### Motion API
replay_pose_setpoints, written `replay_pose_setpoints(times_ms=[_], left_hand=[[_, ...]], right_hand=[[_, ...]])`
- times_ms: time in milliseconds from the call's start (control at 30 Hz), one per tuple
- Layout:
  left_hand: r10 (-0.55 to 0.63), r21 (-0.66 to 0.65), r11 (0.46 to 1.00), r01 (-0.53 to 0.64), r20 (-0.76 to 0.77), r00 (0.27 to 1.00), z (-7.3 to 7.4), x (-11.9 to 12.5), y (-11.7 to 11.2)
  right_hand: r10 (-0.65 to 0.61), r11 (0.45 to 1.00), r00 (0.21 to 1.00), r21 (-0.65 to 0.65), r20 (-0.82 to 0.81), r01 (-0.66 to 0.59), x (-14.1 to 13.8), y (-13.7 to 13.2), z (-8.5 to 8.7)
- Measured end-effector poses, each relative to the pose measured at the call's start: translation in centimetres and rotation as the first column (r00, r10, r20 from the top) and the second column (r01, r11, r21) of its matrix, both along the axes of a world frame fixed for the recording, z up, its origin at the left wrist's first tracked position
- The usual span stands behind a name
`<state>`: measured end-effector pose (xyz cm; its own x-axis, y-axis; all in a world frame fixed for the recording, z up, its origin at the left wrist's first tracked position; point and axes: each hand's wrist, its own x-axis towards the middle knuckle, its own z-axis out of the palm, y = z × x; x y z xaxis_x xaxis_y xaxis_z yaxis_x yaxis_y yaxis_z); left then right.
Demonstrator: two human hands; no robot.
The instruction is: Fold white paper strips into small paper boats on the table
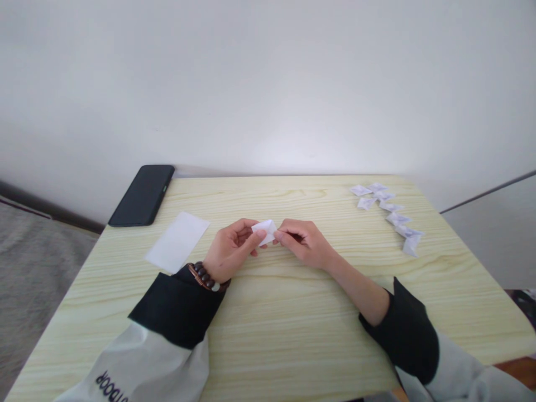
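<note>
Both hands meet at the middle of the pale wooden table, just above its surface. My left hand and my right hand each pinch one side of a small folded white paper piece. The fingers of both hands are curled closed on it. A dark beaded bracelet sits on my left wrist. Both forearms rest on the table in dark and grey sleeves.
A flat white paper sheet lies left of my hands. A black phone rests at the table's far left corner, partly over the edge. Several small folded white paper pieces lie in a row at the far right. A plain wall stands behind.
</note>
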<state>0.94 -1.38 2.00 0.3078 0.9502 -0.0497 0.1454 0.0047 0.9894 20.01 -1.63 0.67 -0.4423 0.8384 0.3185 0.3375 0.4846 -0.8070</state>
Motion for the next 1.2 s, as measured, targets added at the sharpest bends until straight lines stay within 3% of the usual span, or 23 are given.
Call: replay_pose_setpoints(times_ms=[133, 367, 600, 733, 933, 1200], left_hand=[[-0.002, -0.006, 1.000, 0.002, -0.014, 1.000, -0.25, -0.02, 0.07], [-0.090, -0.034, 0.996, 0.087, -0.088, 0.992, -0.06, -0.15, 0.08], [-0.091, -0.012, 0.996, 0.091, -0.124, 0.988, -0.08, -0.18, 0.04], [-0.122, 0.003, 0.992, 0.123, -0.089, 0.988, -0.17, -0.18, 0.00], [0.031, -0.019, 0.999, -0.030, 0.025, 0.999, -0.60, -0.15, 0.14], [-0.048, -0.037, 0.998, 0.048, 0.005, 0.999, -0.11, -0.12, 0.10]], right_hand=[[0.032, 1.000, 0.998, -0.001, 0.048, -0.032, -0.13, -0.22, 0.11], [-0.016, 1.000, 0.999, 0.021, 0.034, 0.015, -0.20, -0.14, 0.10], [-0.033, 0.999, 0.999, 0.024, 0.032, 0.032, -0.18, -0.13, 0.17], [-0.047, 0.999, 0.999, 0.026, 0.022, 0.046, -0.14, -0.09, 0.08], [0.011, 1.000, 1.000, 0.010, 0.006, -0.011, -0.06, -0.11, 0.05], [0.033, 0.999, 0.998, -0.038, 0.052, -0.031, -0.13, -0.25, 0.14]])
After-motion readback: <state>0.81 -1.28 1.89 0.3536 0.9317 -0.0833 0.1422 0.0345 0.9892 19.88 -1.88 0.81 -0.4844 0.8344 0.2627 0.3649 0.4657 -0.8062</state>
